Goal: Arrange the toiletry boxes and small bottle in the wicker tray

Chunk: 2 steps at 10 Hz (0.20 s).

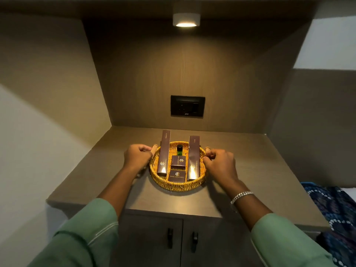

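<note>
Round woven wicker tray [179,186] on a smooth brown countertop [240,170], holding two long maroon cardboard boxes [164,152] [193,158], two small square boxes [178,162] [176,176] and a green glass bottle [179,149] with a black cap. Left hand [137,157] is curled around the left wooden handle [154,149]; right hand [221,164] is curled at the right rim, its grasp unclear. Black socket panel [187,106] behind.

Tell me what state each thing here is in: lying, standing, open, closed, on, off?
Wicker tray: resting on the counter, a hand at each handle.
Left long box: lying flat, far end over the rim.
Right long box: lying flat, far end over the rim.
Two small boxes: lying flat, closed.
Green bottle: capped.
Ceiling lamp: on.
Cabinet doors: closed.
Left hand: curled on the handle.
Right hand: curled at the handle.
</note>
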Motion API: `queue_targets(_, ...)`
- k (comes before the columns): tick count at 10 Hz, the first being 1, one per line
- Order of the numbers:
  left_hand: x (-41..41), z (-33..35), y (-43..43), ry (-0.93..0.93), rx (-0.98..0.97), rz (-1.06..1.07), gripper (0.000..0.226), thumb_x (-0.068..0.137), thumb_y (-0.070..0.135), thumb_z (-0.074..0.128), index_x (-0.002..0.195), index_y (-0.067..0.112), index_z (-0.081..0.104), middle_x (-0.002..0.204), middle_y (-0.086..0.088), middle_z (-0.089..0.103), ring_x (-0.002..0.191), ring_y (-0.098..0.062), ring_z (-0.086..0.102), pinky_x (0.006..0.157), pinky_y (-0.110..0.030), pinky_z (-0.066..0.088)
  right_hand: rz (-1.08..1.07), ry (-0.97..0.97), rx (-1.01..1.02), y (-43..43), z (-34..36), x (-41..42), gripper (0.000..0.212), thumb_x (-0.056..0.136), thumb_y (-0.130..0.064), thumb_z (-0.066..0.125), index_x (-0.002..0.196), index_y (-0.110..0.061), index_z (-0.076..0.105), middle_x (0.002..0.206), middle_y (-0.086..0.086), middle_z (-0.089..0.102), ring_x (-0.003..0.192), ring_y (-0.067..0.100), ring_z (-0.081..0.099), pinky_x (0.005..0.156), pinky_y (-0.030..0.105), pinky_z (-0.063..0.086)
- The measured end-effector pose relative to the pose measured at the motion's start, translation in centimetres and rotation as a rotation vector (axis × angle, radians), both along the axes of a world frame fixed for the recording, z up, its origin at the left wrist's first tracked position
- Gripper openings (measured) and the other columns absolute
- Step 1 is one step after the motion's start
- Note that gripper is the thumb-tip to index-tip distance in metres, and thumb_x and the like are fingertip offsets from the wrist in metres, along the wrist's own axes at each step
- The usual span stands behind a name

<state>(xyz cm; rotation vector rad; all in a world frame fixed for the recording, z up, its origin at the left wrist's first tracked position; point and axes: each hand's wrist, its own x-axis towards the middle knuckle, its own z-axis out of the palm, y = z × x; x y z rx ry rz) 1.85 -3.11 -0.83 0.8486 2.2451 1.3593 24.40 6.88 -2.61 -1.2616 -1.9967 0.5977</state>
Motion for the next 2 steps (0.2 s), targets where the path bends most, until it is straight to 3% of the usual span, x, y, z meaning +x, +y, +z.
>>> queue_targets(1,-0.4,0.4,-0.5,0.088,-0.006,-0.067,0.023,0.082,0.016,0.069,0.104,0.012,0.07,0.093,-0.005,0.067,0.092,-0.025,0.065,0.08,-0.043,0.057,-0.045,0.006,-0.02,-1.0,0.2,-0.4,0.014,0.086,-0.019,0.066,0.095,-0.012,0.073,0.088,0.008,0.072,0.082,0.021,0.066,0.07,0.037,0.058)
queue_targets(2,-0.3,1.8,-2.2,0.312,0.032,-0.203,0.043,0.088,0.022,0.063,0.129,0.011,0.056,0.114,-0.01,0.064,0.11,-0.028,0.057,0.093,-0.048,0.051,-0.067,-0.087,-0.007,-3.5,1.6,-0.6,0.043,0.088,-0.035,0.063,0.125,-0.013,0.059,0.122,0.011,0.064,0.109,0.026,0.059,0.083,0.034,0.046)
